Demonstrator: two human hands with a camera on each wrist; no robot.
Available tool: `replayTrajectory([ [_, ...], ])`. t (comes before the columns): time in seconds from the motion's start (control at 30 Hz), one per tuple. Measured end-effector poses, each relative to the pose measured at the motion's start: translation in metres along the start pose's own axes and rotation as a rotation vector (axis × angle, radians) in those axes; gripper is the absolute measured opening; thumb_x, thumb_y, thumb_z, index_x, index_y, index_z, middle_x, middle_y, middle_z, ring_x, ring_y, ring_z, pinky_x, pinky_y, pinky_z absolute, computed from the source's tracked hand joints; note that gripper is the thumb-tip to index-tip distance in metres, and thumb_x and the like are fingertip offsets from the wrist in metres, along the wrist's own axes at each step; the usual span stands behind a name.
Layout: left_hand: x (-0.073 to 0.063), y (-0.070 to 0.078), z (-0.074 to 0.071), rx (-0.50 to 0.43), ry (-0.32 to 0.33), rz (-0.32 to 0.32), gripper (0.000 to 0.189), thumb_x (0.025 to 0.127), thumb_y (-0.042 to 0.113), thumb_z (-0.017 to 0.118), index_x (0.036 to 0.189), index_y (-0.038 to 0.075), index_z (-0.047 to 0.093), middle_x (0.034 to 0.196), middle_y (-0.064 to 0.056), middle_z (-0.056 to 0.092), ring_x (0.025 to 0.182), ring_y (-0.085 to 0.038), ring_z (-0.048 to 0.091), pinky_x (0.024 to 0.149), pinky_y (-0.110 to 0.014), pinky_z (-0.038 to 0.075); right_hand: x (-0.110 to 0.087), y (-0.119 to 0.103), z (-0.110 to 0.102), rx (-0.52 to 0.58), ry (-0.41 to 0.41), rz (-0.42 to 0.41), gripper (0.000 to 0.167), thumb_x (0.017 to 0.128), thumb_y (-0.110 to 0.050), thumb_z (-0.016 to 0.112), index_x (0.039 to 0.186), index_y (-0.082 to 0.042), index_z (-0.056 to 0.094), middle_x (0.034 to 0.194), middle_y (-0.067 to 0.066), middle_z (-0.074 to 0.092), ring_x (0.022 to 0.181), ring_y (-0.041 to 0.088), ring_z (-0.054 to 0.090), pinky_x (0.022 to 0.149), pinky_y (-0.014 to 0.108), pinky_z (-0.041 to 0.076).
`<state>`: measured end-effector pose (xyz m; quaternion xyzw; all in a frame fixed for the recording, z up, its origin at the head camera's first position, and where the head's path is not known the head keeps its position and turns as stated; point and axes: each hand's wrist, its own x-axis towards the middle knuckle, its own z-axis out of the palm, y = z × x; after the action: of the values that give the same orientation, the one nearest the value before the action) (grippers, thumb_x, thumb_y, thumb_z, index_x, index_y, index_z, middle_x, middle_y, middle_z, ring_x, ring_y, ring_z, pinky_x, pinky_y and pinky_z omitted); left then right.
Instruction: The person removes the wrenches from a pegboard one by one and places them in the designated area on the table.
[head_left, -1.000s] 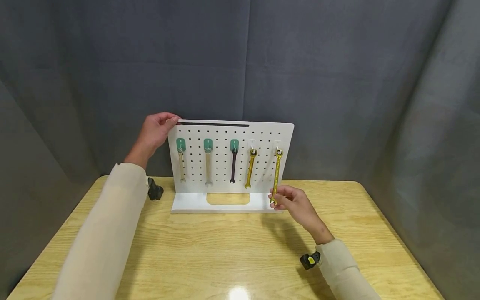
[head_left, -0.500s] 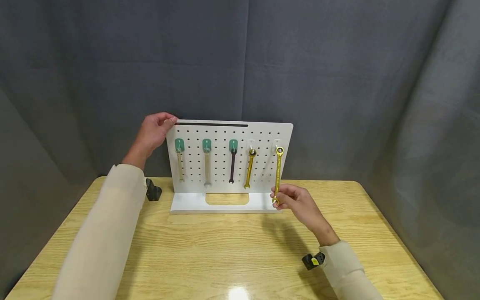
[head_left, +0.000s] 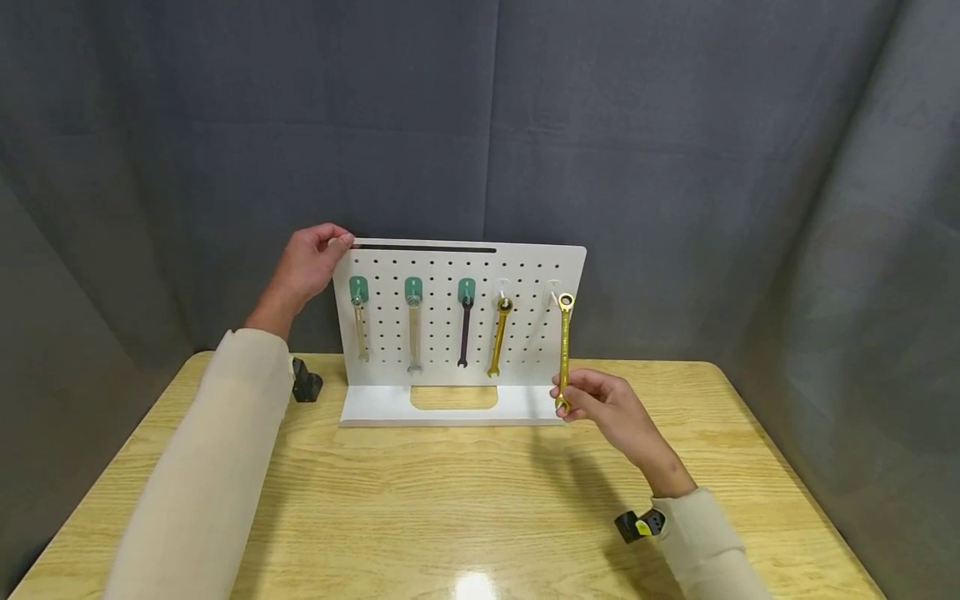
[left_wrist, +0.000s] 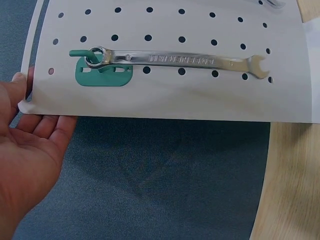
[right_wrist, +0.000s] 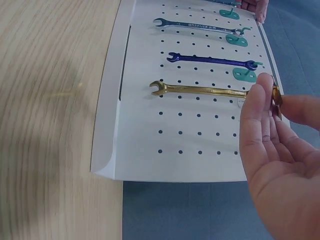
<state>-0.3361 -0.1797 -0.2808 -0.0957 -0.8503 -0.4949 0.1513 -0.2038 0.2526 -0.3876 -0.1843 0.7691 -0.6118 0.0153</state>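
Note:
A white pegboard (head_left: 525, 267) stands upright at the back of the table. My left hand (head_left: 333, 242) grips its top left corner, with the fingers (left_wrist: 30, 107) round the edge. My right hand (head_left: 564, 402) pinches the lower end of a gold wrench (head_left: 564, 350) and holds it upright. Its ring end is just right of the clear rightmost hook (head_left: 553, 292). In the right wrist view only a bit of that gold wrench (right_wrist: 276, 97) shows between thumb and fingers (right_wrist: 255, 120). Several other wrenches hang on the board: pale gold (head_left: 361, 329), silver (head_left: 413, 333), dark purple (head_left: 465, 333) and gold (head_left: 498, 337).
The board's white base (head_left: 375, 407) rests on a wooden table (head_left: 450, 500). A grey curtain (head_left: 675, 167) closes off the back and sides. Small black devices sit by my left sleeve (head_left: 306, 385) and at my right wrist (head_left: 637, 525).
My right hand has carried the gold wrench slightly up and to the right, so its ring end now sits beside the rightmost hook. My left hand has kept its grip on the board's corner.

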Motion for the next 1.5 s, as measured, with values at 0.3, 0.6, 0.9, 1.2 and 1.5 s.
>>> replayTrajectory([
  [0.3,-0.001,0.004,0.000,0.005,-0.005,-0.014,0.033,0.110,0.028,0.054,0.120,-0.001,0.065,0.113,-0.019,0.059,0.098,-0.027,0.049,0.079,-0.035,0.040,-0.016,0.007,-0.016,-0.027,-0.007,0.055,0.026,0.106,-0.010,0.059,0.123,0.010,0.063,0.114,0.027,0.064,0.090,0.022,0.070,0.083,0.037,0.058],
  [0.6,-0.004,0.005,0.003,-0.008,0.004,-0.013,0.033,0.110,0.028,0.052,0.118,-0.001,0.064,0.112,-0.019,0.059,0.097,-0.026,0.050,0.079,-0.035,0.040,-0.032,0.028,-0.030,0.013,-0.114,0.172,0.030,0.107,-0.007,0.055,0.126,0.017,0.058,0.114,0.026,0.065,0.093,0.020,0.069,0.084,0.037,0.057],
  [0.9,-0.002,0.004,0.006,-0.003,-0.006,-0.008,0.033,0.111,0.028,0.050,0.119,-0.001,0.063,0.117,-0.019,0.060,0.100,-0.027,0.051,0.082,-0.036,0.040,-0.045,0.046,-0.044,0.026,-0.128,0.232,0.038,0.109,-0.010,0.053,0.130,0.022,0.051,0.119,0.033,0.060,0.095,0.022,0.068,0.085,0.040,0.057],
  [1.2,-0.004,0.001,0.007,-0.025,-0.013,-0.028,0.033,0.111,0.030,0.049,0.121,0.000,0.062,0.118,-0.018,0.058,0.103,-0.029,0.051,0.084,-0.037,0.041,-0.055,0.057,-0.049,0.069,-0.167,0.348,0.037,0.109,-0.007,0.051,0.130,0.023,0.049,0.117,0.023,0.065,0.094,0.017,0.066,0.084,0.033,0.056],
  [1.5,-0.006,-0.002,0.007,-0.049,0.014,-0.022,0.032,0.111,0.029,0.050,0.120,0.000,0.061,0.114,-0.015,0.057,0.098,-0.023,0.051,0.079,-0.032,0.041,-0.055,0.071,-0.047,0.164,-0.203,0.407,0.034,0.108,-0.002,0.049,0.129,0.024,0.048,0.114,0.019,0.068,0.093,0.018,0.068,0.084,0.032,0.057],
])
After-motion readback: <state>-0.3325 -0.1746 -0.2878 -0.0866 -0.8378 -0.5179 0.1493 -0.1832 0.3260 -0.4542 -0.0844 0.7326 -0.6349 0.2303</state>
